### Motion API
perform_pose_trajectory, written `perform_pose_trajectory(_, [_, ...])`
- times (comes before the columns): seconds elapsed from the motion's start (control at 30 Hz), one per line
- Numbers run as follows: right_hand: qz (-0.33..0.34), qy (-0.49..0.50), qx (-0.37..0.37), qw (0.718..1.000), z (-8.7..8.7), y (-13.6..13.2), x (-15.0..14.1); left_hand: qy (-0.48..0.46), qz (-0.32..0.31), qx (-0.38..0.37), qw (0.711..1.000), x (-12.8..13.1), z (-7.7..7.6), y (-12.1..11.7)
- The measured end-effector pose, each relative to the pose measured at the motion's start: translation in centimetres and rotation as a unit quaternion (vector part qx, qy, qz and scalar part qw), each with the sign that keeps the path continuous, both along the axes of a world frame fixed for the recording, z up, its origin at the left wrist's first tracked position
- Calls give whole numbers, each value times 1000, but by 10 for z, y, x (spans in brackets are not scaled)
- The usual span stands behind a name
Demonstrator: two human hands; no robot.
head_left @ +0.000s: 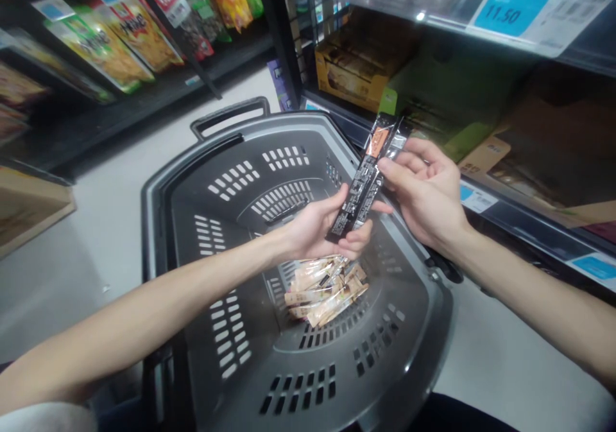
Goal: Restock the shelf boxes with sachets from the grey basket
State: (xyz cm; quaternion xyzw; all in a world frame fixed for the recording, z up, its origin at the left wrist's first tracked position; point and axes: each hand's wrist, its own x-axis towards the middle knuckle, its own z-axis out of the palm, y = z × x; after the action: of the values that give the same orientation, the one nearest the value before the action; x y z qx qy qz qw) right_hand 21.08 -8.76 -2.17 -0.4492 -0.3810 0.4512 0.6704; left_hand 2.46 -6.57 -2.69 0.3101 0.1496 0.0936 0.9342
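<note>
A long black snack packet (366,175) with an orange patch near its top is held slanted above a grey shopping basket (202,181). My left hand (320,226) cups the packet's lower end from below, fingers curled around it. My right hand (423,191) pinches the packet's upper half between thumb and fingers. Several beige wrapped snack sticks (322,287) lie at the bottom of the basket, right under my hands.
Store shelves stand on the right with cardboard display boxes (356,66) and a blue price tag (510,11) reading 11.50. Bagged snacks (115,40) hang on dark shelves at the left. The basket's handle (231,114) points away over a pale floor.
</note>
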Motion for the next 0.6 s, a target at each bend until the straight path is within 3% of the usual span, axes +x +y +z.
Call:
perform_pose_trajectory(0.43, [20,-7,-8,1000,2,-1,0,8,45,6,999,1,-2,2])
perform_pose_trajectory(0.6, [57,9,-12,998,12,-2,-3,54,138,112,982,8,-7,-2])
